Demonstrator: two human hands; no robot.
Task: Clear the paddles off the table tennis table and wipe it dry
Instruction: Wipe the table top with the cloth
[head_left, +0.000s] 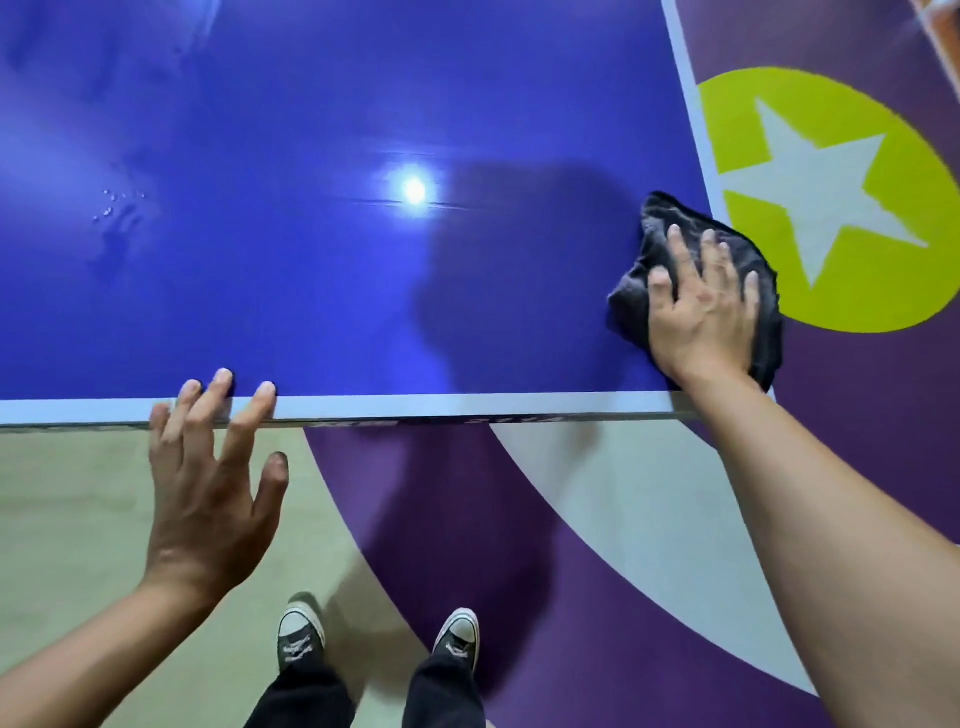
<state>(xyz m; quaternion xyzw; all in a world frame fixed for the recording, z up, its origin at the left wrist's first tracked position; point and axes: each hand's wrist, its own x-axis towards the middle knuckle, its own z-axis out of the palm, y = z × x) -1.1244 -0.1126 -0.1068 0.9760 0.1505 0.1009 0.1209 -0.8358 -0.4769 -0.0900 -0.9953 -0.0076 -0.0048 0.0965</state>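
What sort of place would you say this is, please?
Probably an indoor sports or games hall: a blue table tennis table with white edge lines, a floor painted with a white star in a yellow circle, and lamp glare on the top.

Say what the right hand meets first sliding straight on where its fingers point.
Nothing, as far as the view shows: beyond the right hand and its cloth lies only bare tabletop along the white sideline.
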